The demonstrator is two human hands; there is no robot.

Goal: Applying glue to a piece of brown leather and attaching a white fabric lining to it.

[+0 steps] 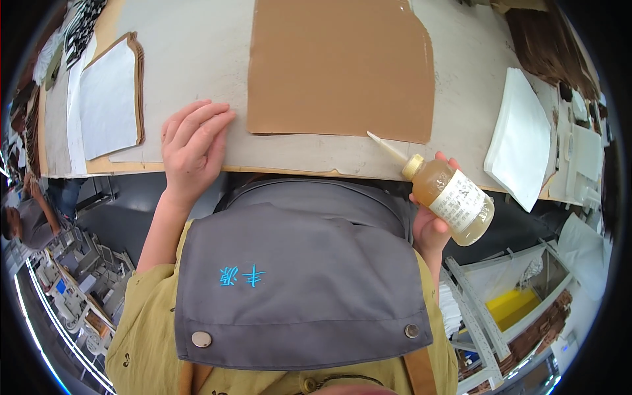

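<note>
My right hand is wrapped round a clear squeeze bottle of amber liquid, with a yellowish cap, a white label and a long pale nozzle. The bottle is tilted, and its nozzle tip points at the near edge of a flat brown sheet on the table. From this view I cannot tell whether the tip touches the sheet. To the left of the sheet, my left hand rests at the table's near edge, fingers loosely bent and apart, holding nothing.
A stack of brown pieces topped with white lies at the left of the table. On the right are a white folded stack and dark brown material. A metal-framed rack stands below right. Another person is far left.
</note>
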